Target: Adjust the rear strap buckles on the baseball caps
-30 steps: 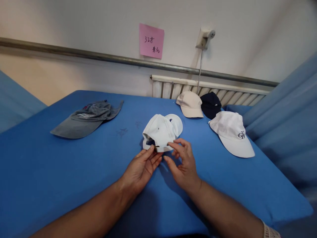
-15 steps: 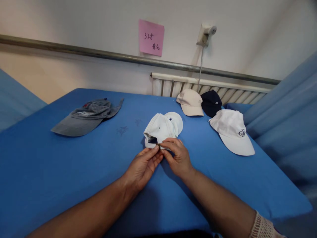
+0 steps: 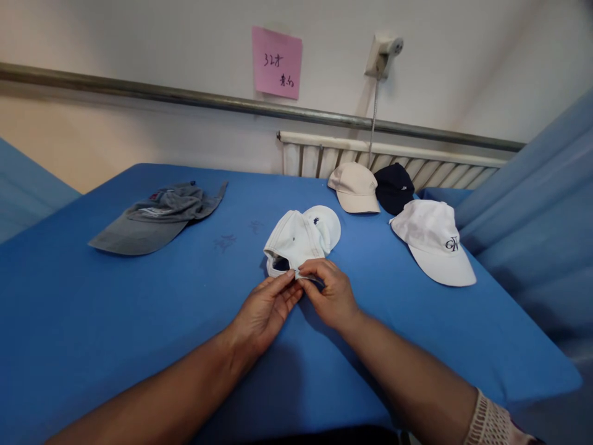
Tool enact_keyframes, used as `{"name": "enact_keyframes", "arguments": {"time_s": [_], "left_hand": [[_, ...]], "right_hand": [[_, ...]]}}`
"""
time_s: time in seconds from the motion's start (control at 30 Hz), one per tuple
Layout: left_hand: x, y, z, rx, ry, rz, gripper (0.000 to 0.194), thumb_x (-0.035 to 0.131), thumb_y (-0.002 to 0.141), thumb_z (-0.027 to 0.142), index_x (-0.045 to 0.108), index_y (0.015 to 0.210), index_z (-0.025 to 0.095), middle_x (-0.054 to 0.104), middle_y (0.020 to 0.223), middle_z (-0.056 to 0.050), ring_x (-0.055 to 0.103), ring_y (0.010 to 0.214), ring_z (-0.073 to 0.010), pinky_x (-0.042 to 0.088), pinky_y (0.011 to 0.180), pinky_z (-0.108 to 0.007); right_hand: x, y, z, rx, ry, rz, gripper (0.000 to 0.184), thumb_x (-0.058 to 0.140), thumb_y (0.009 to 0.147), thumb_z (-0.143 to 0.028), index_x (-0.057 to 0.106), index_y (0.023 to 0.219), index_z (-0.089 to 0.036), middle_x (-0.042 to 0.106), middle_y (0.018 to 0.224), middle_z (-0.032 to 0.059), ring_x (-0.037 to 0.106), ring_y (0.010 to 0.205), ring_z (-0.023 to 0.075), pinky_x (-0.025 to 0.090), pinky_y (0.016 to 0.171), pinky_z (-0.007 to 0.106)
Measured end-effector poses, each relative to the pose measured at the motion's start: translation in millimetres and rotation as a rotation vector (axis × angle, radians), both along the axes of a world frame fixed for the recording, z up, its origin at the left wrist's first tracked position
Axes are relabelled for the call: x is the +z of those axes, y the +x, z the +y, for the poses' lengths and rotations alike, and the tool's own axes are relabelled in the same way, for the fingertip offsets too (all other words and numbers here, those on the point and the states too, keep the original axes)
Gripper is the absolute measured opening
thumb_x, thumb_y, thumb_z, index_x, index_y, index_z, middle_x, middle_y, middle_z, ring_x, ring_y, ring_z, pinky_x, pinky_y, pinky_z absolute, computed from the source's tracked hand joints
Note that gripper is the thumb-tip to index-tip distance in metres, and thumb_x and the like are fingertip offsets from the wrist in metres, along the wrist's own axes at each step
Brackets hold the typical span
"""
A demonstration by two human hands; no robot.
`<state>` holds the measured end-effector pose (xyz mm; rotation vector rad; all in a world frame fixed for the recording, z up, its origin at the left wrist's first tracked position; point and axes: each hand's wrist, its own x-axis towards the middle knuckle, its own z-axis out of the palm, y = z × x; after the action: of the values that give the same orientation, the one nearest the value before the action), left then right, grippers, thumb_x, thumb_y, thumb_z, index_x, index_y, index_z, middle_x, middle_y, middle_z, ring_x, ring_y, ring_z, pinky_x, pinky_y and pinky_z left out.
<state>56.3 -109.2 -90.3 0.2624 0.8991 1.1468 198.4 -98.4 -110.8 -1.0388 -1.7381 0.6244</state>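
Note:
A pale mint-white baseball cap (image 3: 296, 238) lies at the middle of the blue-covered table, its back opening toward me and its brim, with a small dark logo, pointing away to the right. My left hand (image 3: 271, 306) pinches the cap's back strap between thumb and fingers. Close against it, my right hand (image 3: 331, 295) also pinches the strap with thumb and index finger. A short bit of the strap shows between the two sets of fingertips; the buckle is hidden by them.
A grey cap (image 3: 155, 219) lies at the left. A beige cap (image 3: 354, 187), a black cap (image 3: 395, 187) and a white cap (image 3: 435, 244) sit at the right. Behind the blue table (image 3: 139, 303) are a radiator (image 3: 315, 159) and a metal pipe (image 3: 185, 96); a blue curtain (image 3: 532, 216) hangs right.
The dark brass-coloured buckle that showed between my fingertips is now covered, and pale strap shows there instead. Both hands stay at the cap's back; the view has shifted slightly.

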Motion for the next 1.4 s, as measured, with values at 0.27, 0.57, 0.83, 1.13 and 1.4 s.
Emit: {"name": "enact_keyframes", "arguments": {"time_s": [0.27, 0.57, 0.83, 1.13, 1.4], "left_hand": [[3.4, -1, 0, -0.001, 0.056, 0.027, 0.006, 0.073, 0.079, 0.009, 0.069, 0.078, 0.013, 0.072, 0.078, -0.003, 0.068, 0.074, -0.0128, 0.056, 0.079, -0.025], [5.0, -3, 3, 0.012, 0.013, 0.075, 0.007, 0.073, 0.08, 0.009, 0.068, 0.076, 0.013, 0.073, 0.077, -0.004, 0.069, 0.072, -0.0132, 0.057, 0.078, -0.025], [5.0, -1, 3, 0.011, 0.012, 0.097, 0.009, 0.074, 0.078, 0.01, 0.067, 0.073, 0.013, 0.074, 0.079, -0.005, 0.069, 0.073, -0.0139, 0.057, 0.077, -0.027], [6.6, 0, 1, 0.028, 0.007, 0.116, 0.012, 0.074, 0.077, 0.009, 0.067, 0.071, 0.016, 0.073, 0.076, -0.003, 0.068, 0.072, -0.0145, 0.056, 0.079, -0.027], [3.5, 0, 3, 0.037, 0.028, 0.12, 0.012, 0.076, 0.075, 0.01, 0.066, 0.07, 0.015, 0.073, 0.076, -0.003, 0.068, 0.072, -0.0143, 0.056, 0.078, -0.027]], "right_hand": [[4.3, 2, -7, -0.049, 0.019, 0.017, 0.019, 0.06, 0.083, -0.015, 0.062, 0.1, -0.024, 0.067, 0.101, 0.0056, 0.062, 0.098, 0.0214, 0.048, 0.09, 0.036], [-5.0, 7, -7, -0.129, -0.21, 0.113, 0.02, 0.066, 0.08, -0.023, 0.064, 0.101, -0.023, 0.067, 0.099, 0.0039, 0.062, 0.091, 0.0197, 0.047, 0.085, 0.035], [-6.7, 4, -5, -0.068, -0.358, 0.451, 0.01, 0.069, 0.079, -0.027, 0.063, 0.087, -0.024, 0.066, 0.084, -0.0013, 0.06, 0.077, 0.0155, 0.047, 0.075, 0.028], [-5.9, 0, -5, -0.066, -0.39, 0.58, 0.011, 0.07, 0.077, -0.027, 0.064, 0.086, -0.023, 0.066, 0.082, -0.0016, 0.06, 0.078, 0.0152, 0.047, 0.076, 0.028], [-4.4, -2, -7, -0.082, -0.395, 0.59, 0.014, 0.069, 0.076, -0.028, 0.065, 0.087, -0.022, 0.067, 0.084, -0.0005, 0.06, 0.079, 0.0156, 0.048, 0.076, 0.029]]}}
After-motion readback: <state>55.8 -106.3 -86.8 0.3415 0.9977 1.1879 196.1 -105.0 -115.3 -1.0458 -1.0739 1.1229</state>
